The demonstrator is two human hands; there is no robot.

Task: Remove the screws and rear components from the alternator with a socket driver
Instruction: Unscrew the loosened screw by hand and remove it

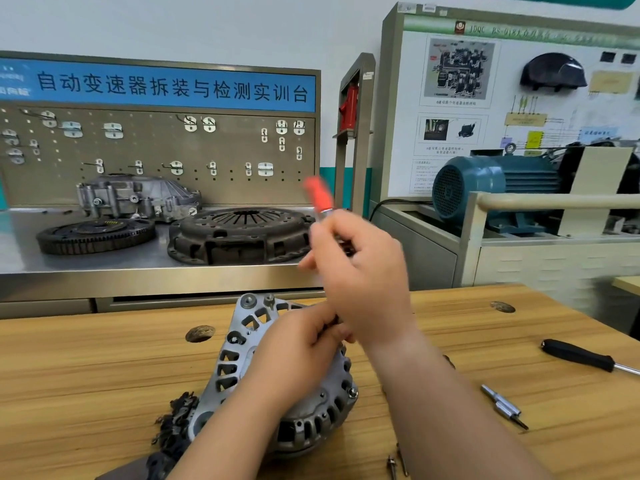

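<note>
The alternator [239,344] lies on the wooden table [86,375], half hidden under the left hand [294,351], whose curled fingers hold its top. The right hand [363,271], just above, grips the red socket driver [318,194]. The handle is blurry, and the tip is hidden behind the fingers.
</note>
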